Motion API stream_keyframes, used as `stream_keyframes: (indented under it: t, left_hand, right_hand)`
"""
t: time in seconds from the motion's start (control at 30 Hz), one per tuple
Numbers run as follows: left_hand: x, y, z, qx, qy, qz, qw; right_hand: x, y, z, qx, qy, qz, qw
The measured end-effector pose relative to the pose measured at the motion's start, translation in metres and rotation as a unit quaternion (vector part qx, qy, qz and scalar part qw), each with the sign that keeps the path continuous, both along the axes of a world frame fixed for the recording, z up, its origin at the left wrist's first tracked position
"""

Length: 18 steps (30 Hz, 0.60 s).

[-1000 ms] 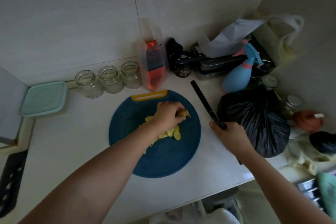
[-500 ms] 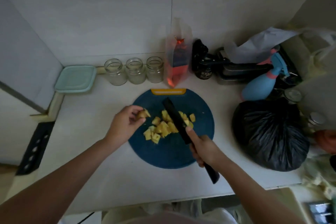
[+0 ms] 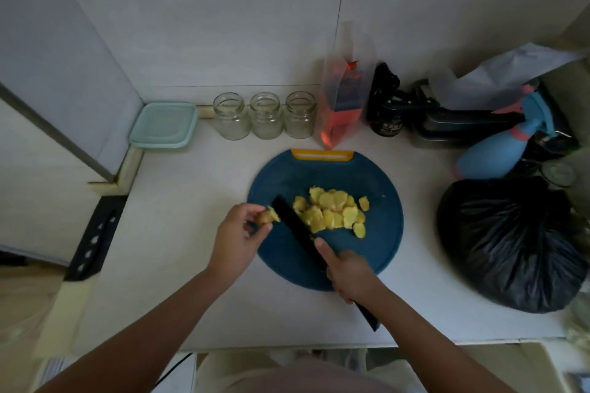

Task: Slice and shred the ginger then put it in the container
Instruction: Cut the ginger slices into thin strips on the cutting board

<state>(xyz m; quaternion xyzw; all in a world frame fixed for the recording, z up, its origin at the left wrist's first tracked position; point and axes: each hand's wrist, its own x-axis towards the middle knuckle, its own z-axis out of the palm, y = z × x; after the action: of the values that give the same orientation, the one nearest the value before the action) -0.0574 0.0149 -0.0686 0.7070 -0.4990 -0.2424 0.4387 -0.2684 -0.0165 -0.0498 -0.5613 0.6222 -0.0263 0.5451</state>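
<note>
Head view, dim light, mild motion blur.

Materials/shapes: round dark-blue plastic cutting board [image 3: 381, 242] with a yellow-orange grip slot at its far edge, lying on a pale matte counter [image 3: 191, 233]. On the board's middle-right is a loose pile of ginger slices [image 3: 332, 212], thin, pale yellow, roughly oval and overlapping. Knife [image 3: 293, 222]: long matte black blade, black handle.

Hands: left hand [image 3: 238, 239] pinches a small tan ginger stub [image 3: 268, 217] between thumb and fingertips at the board's left edge. Right hand [image 3: 349, 271] grips the knife handle, index finger laid straight along the blade's spine. The blade runs diagonally between stub and pile. Whether its edge touches the board I cannot tell.

Container: shallow square tub with a teal lid [image 3: 163, 124], closed, at the back-left corner of the counter, well apart from the board. Beside it stand three clear glass jars [image 3: 264, 115] in a row, without lids, then a translucent red-orange pouch [image 3: 343, 99].

Right side: blue spray bottle [image 3: 491, 153], crinkled black plastic bag [image 3: 510, 242]. The dark items behind the pouch are too murky to name. Most of the knife handle is hidden in the fist; only its butt shows.

Versus 0.5 s ago: the blade then lay across the pile and now sits left of it. Stub grip unchanged. One second ago the left hand covered the pile and the knife was off the board to the right.
</note>
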Motion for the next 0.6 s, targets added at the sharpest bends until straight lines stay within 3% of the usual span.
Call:
stream_keyframes:
  t: [0.1,0.27,0.43,0.6]
  left_hand:
    - [-0.01,0.002,-0.005,-0.002,-0.024,-0.05,0.998]
    - [-0.022,0.002,-0.014,-0.008,-0.083,-0.086,0.993]
    - [-0.026,0.006,-0.021,-0.023,-0.1,-0.072,0.992]
    - [-0.029,0.005,-0.025,-0.028,-0.101,-0.064,0.992]
  right_hand:
    - [-0.006,-0.007,-0.002,-0.027,0.038,-0.014,0.999]
    - [-0.008,-0.008,0.002,-0.051,0.016,-0.031,0.998]
    - [-0.003,0.006,0.007,-0.117,0.038,0.061,0.991]
    - [0.005,0.006,0.017,-0.1,0.069,0.094,0.988]
